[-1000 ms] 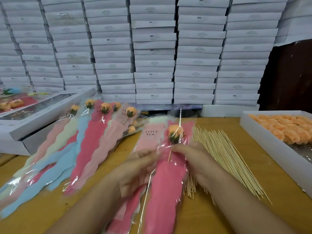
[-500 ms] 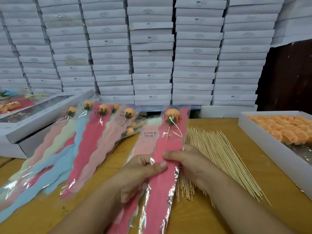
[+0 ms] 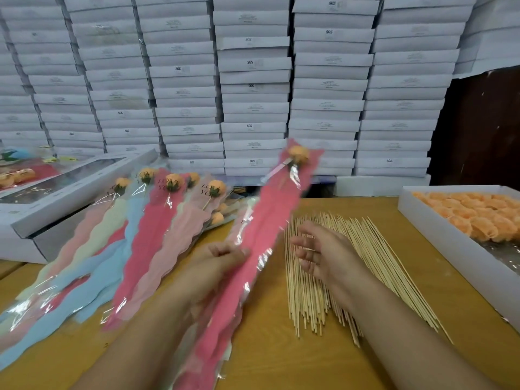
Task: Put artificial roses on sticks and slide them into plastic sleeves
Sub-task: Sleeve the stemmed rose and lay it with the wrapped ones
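Item: pink sleeve [image 3: 253, 249], clear plastic with a coral-pink liner, held lifted and tilted above the wooden table [image 3: 281, 356], its top leaning away from the person and to the right. Contents: one orange rose [image 3: 298, 153] on a stick, seated at the sleeve's upper end; motion blur hid finer detail.

Left hand [image 3: 222, 256]: fingers curled, pinching the sleeve's left edge near its middle.

Right hand [image 3: 323, 253]: just right of the sleeve, apart from it, fingers spread and relaxed, holding nothing, hovering over the bamboo sticks [image 3: 318, 291].

Left of the sleeve: finished sleeves [image 3: 146, 237], fanned on the table in pink, blue, cream and red, each with an orange rose at its top.

Far right of the sleeve: white box [image 3: 439, 235] of loose orange rose heads [image 3: 478, 218].

Behind the sleeve: stacked white cartons [image 3: 253, 80], wall-high.
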